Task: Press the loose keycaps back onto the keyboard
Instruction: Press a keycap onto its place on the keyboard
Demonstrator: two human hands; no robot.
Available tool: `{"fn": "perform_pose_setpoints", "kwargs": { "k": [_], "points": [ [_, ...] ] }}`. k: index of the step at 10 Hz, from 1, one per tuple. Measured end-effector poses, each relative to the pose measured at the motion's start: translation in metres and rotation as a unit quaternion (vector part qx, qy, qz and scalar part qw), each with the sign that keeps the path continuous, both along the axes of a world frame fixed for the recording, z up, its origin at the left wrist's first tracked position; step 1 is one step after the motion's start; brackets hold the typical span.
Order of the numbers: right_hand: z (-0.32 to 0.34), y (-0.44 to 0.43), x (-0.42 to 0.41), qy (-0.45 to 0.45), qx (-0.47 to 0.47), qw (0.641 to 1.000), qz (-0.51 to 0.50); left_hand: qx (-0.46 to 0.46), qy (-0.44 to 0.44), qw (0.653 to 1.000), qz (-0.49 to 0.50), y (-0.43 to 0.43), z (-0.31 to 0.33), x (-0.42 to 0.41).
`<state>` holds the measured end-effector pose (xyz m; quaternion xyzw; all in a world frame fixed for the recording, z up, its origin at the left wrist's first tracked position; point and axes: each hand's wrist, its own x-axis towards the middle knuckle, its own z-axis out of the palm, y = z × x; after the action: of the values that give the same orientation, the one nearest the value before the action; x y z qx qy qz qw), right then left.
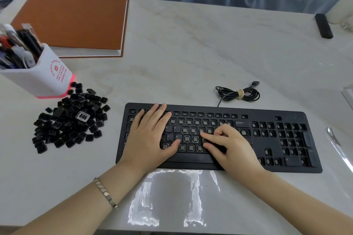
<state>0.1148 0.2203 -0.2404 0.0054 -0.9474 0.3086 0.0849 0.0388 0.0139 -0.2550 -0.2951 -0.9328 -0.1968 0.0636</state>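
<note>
2 hands, fingers: left hand (150, 135) flat, fingers straight on the keys; right hand (229, 145) index tip on the middle rows, others curled, any pinched cap not discernible.
Keyboard: black corded keyboard (267, 114), most sockets bare.
Keycaps: loose black plastic keycaps (70, 120) heaped left of it, just beside white square pen pot (38, 80).

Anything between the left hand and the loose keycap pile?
Nothing visible. The left hand lies flat on the left part of the keyboard; only bare table lies between it and the keycap pile to its left. The pen holder stands behind the pile, off that line.
</note>
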Motion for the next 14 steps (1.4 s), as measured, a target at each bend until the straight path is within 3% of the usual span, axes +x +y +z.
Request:
{"fn": "perform_pose_setpoints", "kwargs": {
  "k": [4,8,10,11,13,14],
  "points": [
    [0.013,-0.006,-0.005,-0.063,-0.089,0.993,-0.043,0.004,0.007,1.000,-0.001,0.000,-0.001,-0.001],
    [0.019,-0.010,-0.006,-0.077,-0.098,0.989,-0.084,-0.001,0.015,1.000,0.001,0.000,0.000,0.000],
    [0.028,-0.015,-0.010,-0.153,0.019,0.985,-0.077,-0.010,0.020,1.000,-0.001,0.000,-0.002,0.001],
    [0.041,-0.015,-0.022,-0.232,0.036,0.969,-0.082,-0.011,0.018,1.000,0.001,0.000,-0.002,0.001],
    [0.054,-0.007,-0.048,-0.324,-0.047,0.940,-0.091,0.001,0.015,1.000,0.002,0.001,-0.003,0.000],
    [0.054,-0.009,-0.049,-0.319,-0.085,0.940,-0.089,0.011,0.016,1.000,0.004,0.000,-0.002,0.000]
  ]
}}
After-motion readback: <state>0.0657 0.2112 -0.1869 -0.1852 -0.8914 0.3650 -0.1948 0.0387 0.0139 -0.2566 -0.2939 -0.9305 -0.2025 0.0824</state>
